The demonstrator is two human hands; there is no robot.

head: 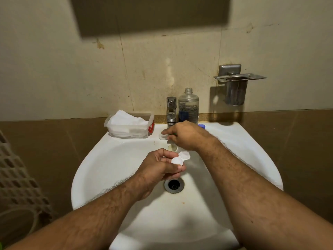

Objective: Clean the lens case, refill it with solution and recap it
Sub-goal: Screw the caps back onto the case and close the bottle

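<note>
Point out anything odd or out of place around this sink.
Nothing is spilled or broken. The solution bottle stands uncapped behind the sink, with a blue cap lying beside it. Brownish stains mark the wall tiles.

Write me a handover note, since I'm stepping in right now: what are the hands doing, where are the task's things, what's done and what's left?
Left hand holds the open lens case over the sink, both wells uncapped.
Right hand pinches a white cap at the sink's back rim, near the tap.
Solution bottle stands open behind it; its blue cap lies alongside.
Tissue box sits back left.
Done: case opened.
Whether it's cleaned or filled can't be told.
Left: recap both wells.
</note>
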